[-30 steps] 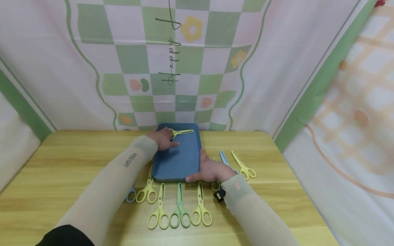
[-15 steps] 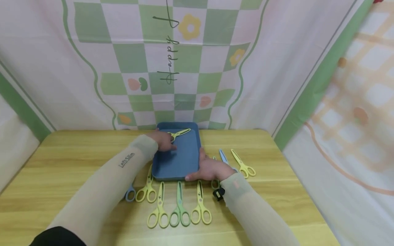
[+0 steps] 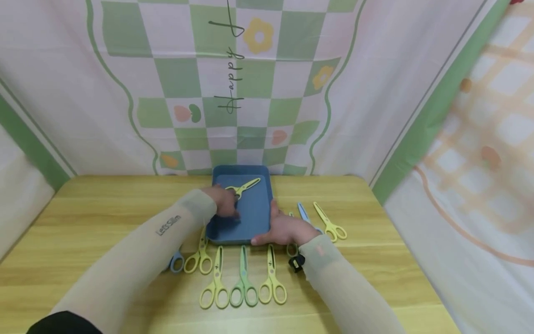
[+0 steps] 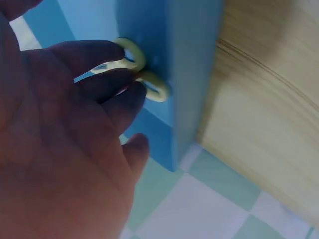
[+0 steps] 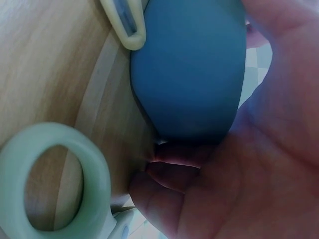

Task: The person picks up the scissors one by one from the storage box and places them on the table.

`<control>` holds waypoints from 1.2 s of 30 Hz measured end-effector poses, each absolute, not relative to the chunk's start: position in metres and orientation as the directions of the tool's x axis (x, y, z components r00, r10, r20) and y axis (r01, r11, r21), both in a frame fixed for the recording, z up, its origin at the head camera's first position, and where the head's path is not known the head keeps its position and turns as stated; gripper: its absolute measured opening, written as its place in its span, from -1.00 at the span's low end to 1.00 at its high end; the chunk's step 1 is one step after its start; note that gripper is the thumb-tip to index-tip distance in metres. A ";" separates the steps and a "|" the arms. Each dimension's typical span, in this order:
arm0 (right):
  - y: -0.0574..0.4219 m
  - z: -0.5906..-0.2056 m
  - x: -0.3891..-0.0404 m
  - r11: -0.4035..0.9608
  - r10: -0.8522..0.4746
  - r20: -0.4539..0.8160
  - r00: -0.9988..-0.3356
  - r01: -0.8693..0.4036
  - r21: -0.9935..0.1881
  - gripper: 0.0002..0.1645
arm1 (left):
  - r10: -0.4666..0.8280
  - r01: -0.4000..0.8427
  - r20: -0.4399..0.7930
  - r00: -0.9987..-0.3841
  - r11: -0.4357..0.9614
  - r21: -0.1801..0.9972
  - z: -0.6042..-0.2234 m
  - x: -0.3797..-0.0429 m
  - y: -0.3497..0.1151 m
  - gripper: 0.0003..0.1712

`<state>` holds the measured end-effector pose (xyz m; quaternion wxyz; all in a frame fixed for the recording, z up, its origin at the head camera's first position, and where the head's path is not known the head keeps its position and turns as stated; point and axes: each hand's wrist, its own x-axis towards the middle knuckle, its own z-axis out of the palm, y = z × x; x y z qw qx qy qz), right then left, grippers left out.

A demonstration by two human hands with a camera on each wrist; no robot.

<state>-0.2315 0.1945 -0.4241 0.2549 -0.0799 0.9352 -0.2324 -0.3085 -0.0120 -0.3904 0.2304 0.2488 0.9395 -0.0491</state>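
Observation:
A blue tray lies at the back middle of the table with yellow scissors inside it. My left hand reaches in over the tray's left side. In the left wrist view, its fingertips touch the two handle loops of these scissors, with the thumb away from them. At the near right corner my right hand holds the tray, thumb along the front wall and fingers along the right side. In the right wrist view, the tray's outer wall sits between thumb and fingers.
In front of the tray lie yellow scissors, green scissors and more yellow scissors. Others lie left, partly under the left arm, and right, including blue scissors and yellow scissors. A patterned cloth hangs behind the table.
My left hand has moved nearer along the tray. The scissors in the tray have turned, their handles shifting toward me. The right hand has stayed at the tray's corner.

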 end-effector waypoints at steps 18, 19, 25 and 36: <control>0.196 -0.424 -0.231 0.861 -0.274 -0.427 -0.862 -0.022 -0.507 0.69 | 0.286 0.235 -0.214 -0.934 0.943 0.238 -0.381 -0.338 -0.012 -0.76; 0.195 -0.424 -0.230 0.862 -0.274 -0.428 -0.861 -0.023 -0.506 0.69 | 0.264 0.213 -0.221 -0.939 0.950 0.230 -0.384 -0.339 -0.012 -0.79; 0.195 -0.423 -0.230 0.872 -0.269 -0.433 -0.860 -0.026 -0.489 0.69 | 0.182 0.137 -0.213 -0.960 0.968 0.211 -0.398 -0.344 -0.008 -0.83; 0.194 -0.422 -0.229 0.874 -0.254 -0.432 -0.865 -0.014 -0.487 0.70 | 0.172 0.152 -0.137 -0.976 0.977 0.149 -0.417 -0.350 -0.005 -0.83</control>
